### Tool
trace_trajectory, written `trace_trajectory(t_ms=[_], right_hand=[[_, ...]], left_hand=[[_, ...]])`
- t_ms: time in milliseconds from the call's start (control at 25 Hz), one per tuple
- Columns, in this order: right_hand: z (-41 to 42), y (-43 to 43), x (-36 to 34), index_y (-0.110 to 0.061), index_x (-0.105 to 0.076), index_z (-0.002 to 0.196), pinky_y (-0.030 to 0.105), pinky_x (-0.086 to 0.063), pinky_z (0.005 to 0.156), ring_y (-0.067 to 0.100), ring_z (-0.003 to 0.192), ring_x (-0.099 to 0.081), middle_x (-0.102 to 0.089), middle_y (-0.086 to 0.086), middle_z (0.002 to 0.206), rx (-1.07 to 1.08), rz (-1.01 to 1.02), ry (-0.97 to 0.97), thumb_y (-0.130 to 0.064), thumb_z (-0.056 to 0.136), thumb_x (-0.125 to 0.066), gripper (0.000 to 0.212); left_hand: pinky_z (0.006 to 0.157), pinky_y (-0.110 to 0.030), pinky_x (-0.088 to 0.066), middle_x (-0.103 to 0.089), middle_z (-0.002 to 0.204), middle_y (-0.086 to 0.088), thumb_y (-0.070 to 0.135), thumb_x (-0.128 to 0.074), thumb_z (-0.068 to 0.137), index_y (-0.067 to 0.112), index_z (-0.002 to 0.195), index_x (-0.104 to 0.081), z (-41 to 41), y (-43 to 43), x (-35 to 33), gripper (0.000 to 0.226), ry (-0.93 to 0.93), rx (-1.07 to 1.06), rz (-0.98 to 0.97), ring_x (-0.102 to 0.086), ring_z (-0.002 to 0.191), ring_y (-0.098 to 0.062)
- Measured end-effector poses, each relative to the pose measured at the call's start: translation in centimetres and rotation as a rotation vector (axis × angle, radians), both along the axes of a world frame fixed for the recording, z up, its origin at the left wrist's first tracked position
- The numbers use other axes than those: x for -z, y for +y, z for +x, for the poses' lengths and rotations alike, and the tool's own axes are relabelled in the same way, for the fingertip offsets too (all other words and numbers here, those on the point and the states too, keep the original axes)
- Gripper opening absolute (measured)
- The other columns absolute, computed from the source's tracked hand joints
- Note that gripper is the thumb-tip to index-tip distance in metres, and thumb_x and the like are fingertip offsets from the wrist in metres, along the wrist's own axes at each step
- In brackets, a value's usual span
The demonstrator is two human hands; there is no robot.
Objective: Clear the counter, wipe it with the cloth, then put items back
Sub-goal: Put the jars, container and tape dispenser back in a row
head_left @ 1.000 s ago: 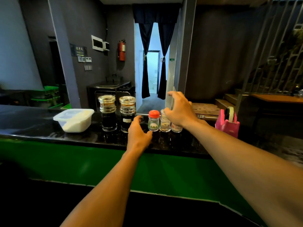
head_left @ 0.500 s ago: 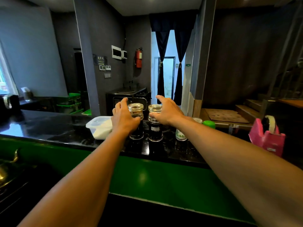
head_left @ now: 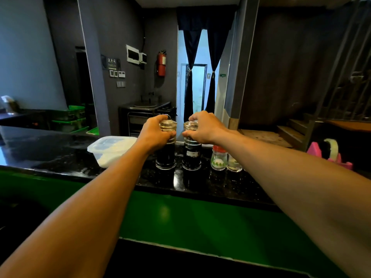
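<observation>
Two tall glass jars of dark liquid stand side by side on the black counter (head_left: 50, 155). My left hand (head_left: 153, 134) is closed around the top of the left jar (head_left: 166, 157). My right hand (head_left: 204, 127) grips the lid end of the right jar (head_left: 191, 156), which carries a small white label. Both jars' bases touch the counter. Right of them stand a small shaker with a red cap (head_left: 218, 160) and a second small glass shaker (head_left: 233, 164), partly hidden by my right forearm. No cloth is in view.
A white lidded plastic container (head_left: 109, 147) sits on the counter left of the jars. A pink tape dispenser (head_left: 331, 153) stands at the far right. The counter's front is green. Beyond it are a dark steel unit, a curtained doorway and steps.
Both hands moved from the small shakers to the two tall jars and closed on their tops. The view shifted right, so the jars now sit mid-frame.
</observation>
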State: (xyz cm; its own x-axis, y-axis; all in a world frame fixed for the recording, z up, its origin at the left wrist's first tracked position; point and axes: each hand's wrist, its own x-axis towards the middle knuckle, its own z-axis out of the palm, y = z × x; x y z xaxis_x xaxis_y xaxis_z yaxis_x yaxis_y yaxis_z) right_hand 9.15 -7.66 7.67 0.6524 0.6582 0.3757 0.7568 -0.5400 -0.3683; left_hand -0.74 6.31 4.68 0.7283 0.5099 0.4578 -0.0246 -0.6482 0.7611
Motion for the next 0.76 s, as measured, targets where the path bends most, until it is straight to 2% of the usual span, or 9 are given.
trace_trajectory(t_ms=[120,360,560,640,760], right_hand=[[0.1,-0.4,0.0,-0.014,-0.06,0.123,0.045,-0.051,0.092,0.027,0.106,-0.059,-0.063,0.009,0.119,0.01,-0.004,-0.003,-0.04,0.079,-0.077,0.054],[0.4,-1.0,-0.3,-0.016,-0.061,0.121,0.044,-0.053,0.089,0.027,0.103,-0.06,-0.063,0.008,0.117,0.052,-0.031,-0.015,-0.041,0.078,-0.077,0.053],[0.9,-1.1,0.0,-0.018,-0.066,0.107,0.043,-0.055,0.083,0.023,0.093,-0.062,-0.067,0.005,0.104,0.07,-0.002,-0.017,-0.038,0.077,-0.078,0.038],[1.0,-1.2,0.3,-0.019,-0.065,0.104,0.042,-0.054,0.084,0.022,0.094,-0.061,-0.066,0.003,0.104,0.077,0.02,-0.026,-0.037,0.078,-0.078,0.034],[0.7,-1.4,0.3,-0.018,-0.063,0.108,0.041,-0.052,0.086,0.023,0.099,-0.059,-0.064,0.004,0.108,0.084,0.03,-0.039,-0.037,0.08,-0.076,0.036]], left_hand=[[0.079,-0.022,-0.049,-0.061,0.124,-0.009,0.013,-0.076,0.08,0.011,0.139,-0.046,0.5,-0.8,-0.1,0.067,0.018,0.051,-0.01,-0.061,0.1,-0.016],[0.085,-0.027,-0.053,-0.06,0.127,-0.011,0.01,-0.073,0.083,0.01,0.144,-0.039,1.7,-2.2,0.2,0.07,0.021,0.103,-0.018,-0.062,0.104,-0.018],[0.073,-0.017,-0.049,-0.059,0.129,-0.01,0.01,-0.071,0.084,0.013,0.144,-0.039,2.6,-2.1,0.4,0.069,0.021,0.113,-0.03,-0.061,0.102,-0.015],[0.068,-0.014,-0.047,-0.057,0.13,-0.009,0.011,-0.071,0.084,0.014,0.144,-0.04,2.9,-2.1,0.5,0.068,0.013,0.111,-0.031,-0.06,0.101,-0.013],[0.071,-0.015,-0.047,-0.055,0.132,-0.009,0.012,-0.071,0.084,0.016,0.144,-0.041,3.3,-1.8,0.6,0.067,0.012,0.111,-0.041,-0.06,0.104,-0.014]])
